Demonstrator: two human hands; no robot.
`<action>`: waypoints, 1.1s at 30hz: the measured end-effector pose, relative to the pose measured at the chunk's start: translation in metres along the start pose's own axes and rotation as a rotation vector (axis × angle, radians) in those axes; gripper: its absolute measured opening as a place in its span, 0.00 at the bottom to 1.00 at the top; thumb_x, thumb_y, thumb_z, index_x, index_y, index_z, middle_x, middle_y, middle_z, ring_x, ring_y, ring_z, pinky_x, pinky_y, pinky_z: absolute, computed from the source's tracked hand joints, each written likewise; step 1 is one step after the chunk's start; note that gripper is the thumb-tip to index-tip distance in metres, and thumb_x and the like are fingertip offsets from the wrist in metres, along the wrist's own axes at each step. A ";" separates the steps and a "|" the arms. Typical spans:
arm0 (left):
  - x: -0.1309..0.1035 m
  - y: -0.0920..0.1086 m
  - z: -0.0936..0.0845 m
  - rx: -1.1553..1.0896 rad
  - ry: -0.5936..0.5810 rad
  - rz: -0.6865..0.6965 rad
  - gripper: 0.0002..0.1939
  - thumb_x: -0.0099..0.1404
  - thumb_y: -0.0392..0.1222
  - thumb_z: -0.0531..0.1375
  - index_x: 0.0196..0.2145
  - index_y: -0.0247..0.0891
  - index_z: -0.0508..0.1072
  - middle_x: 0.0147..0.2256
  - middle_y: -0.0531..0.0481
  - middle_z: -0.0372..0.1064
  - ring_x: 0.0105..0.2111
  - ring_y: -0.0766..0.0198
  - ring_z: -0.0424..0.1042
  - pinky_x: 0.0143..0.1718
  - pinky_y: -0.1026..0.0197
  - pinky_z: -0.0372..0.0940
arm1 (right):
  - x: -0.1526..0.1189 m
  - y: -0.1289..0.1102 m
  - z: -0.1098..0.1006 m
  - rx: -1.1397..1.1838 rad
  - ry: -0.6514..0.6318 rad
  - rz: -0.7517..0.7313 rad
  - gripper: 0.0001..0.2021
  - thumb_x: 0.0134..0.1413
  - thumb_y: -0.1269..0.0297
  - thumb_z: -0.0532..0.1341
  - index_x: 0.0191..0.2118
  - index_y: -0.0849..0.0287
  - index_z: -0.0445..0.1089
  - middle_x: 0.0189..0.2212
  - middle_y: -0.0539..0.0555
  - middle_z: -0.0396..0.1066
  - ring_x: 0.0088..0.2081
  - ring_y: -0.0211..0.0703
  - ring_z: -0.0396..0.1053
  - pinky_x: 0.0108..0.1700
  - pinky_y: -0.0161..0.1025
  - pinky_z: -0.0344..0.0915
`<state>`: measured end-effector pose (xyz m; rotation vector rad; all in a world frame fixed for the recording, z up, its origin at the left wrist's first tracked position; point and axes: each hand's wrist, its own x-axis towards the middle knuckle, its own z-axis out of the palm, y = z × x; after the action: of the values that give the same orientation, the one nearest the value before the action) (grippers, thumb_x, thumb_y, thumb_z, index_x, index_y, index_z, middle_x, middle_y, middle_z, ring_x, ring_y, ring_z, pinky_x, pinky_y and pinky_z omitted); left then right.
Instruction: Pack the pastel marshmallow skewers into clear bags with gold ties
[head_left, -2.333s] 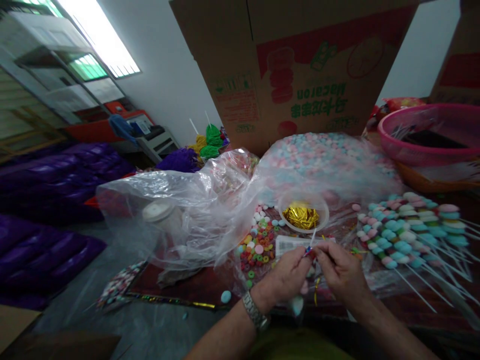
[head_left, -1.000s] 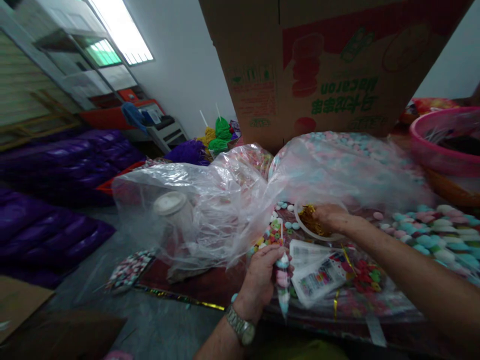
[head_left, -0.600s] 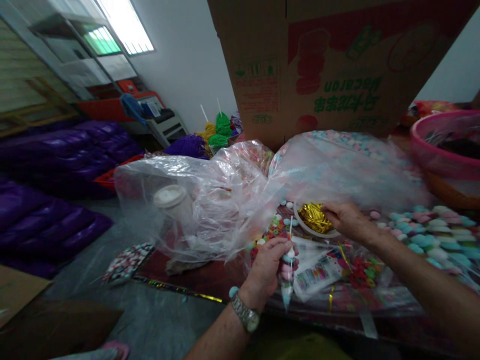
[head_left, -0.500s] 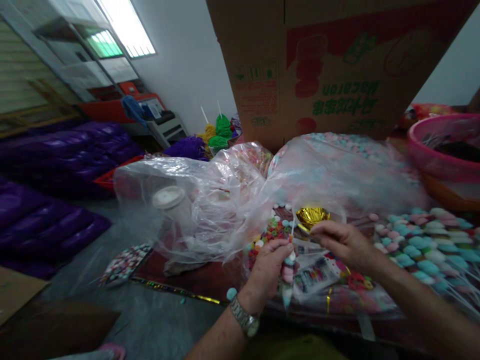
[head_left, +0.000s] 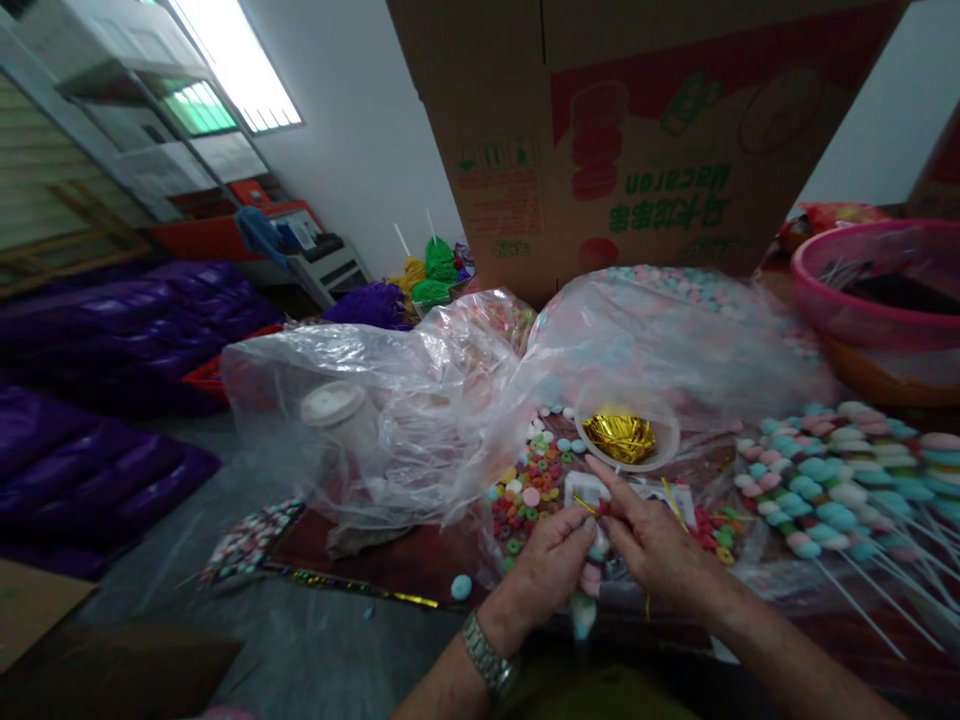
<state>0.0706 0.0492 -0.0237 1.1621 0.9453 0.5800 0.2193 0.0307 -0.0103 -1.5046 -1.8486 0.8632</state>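
Note:
My left hand (head_left: 546, 565), with a metal watch on its wrist, grips a bagged candy skewer (head_left: 583, 598) of pastel rounds near its top. My right hand (head_left: 651, 540) meets it there and pinches a thin gold twist tie (head_left: 585, 507) at the neck of the bag. Just beyond the fingers stands a small clear bowl of gold twist ties (head_left: 621, 438). A pile of finished pastel skewers (head_left: 832, 480) on white sticks lies to the right. Loose ring candies (head_left: 529, 490) in many colours are spread in front of my left hand.
A big clear plastic bag (head_left: 420, 400) with a white-lidded jar (head_left: 334, 405) inside covers the left of the table. A large cardboard box (head_left: 637, 140) stands behind. A pink basin (head_left: 870, 320) sits at the right. Purple packs (head_left: 97, 340) lie on the floor.
My right hand reached into the bowl of gold ties, came back with one and joined my left hand at the top of the bagged skewer. The left hand lowered the skewer slightly.

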 end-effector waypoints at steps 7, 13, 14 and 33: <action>0.003 -0.009 -0.002 -0.339 0.103 0.010 0.20 0.51 0.54 0.63 0.23 0.33 0.66 0.15 0.57 0.59 0.11 0.75 0.56 0.11 0.72 0.51 | -0.007 0.004 0.022 0.175 0.289 0.046 0.22 0.57 0.60 0.53 0.55 0.63 0.61 0.19 0.47 0.62 0.21 0.40 0.61 0.24 0.34 0.58; 0.001 -0.004 -0.010 -0.637 -0.294 -0.183 0.21 0.40 0.41 0.71 0.32 0.29 0.70 0.20 0.52 0.66 0.17 0.70 0.66 0.20 0.69 0.61 | -0.010 -0.005 -0.017 0.211 -0.166 -0.355 0.10 0.61 0.64 0.53 0.32 0.58 0.70 0.27 0.49 0.68 0.30 0.38 0.66 0.34 0.32 0.61; 0.000 -0.002 -0.010 -0.661 -0.309 -0.169 0.25 0.41 0.39 0.71 0.38 0.31 0.70 0.22 0.52 0.67 0.19 0.70 0.67 0.21 0.68 0.62 | -0.009 -0.005 -0.021 0.240 -0.212 -0.351 0.10 0.61 0.64 0.54 0.32 0.58 0.70 0.26 0.49 0.69 0.29 0.37 0.66 0.33 0.31 0.61; -0.033 0.077 -0.033 -0.364 0.001 0.220 0.40 0.55 0.75 0.39 0.37 0.41 0.75 0.19 0.49 0.68 0.21 0.60 0.70 0.25 0.57 0.67 | -0.015 -0.026 0.009 0.200 0.145 -0.093 0.11 0.53 0.69 0.47 0.21 0.56 0.52 0.17 0.47 0.55 0.21 0.37 0.54 0.23 0.34 0.48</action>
<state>0.0318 0.0643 0.0564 0.9410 0.6802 0.8908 0.1997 0.0115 0.0040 -1.3119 -1.6618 0.8450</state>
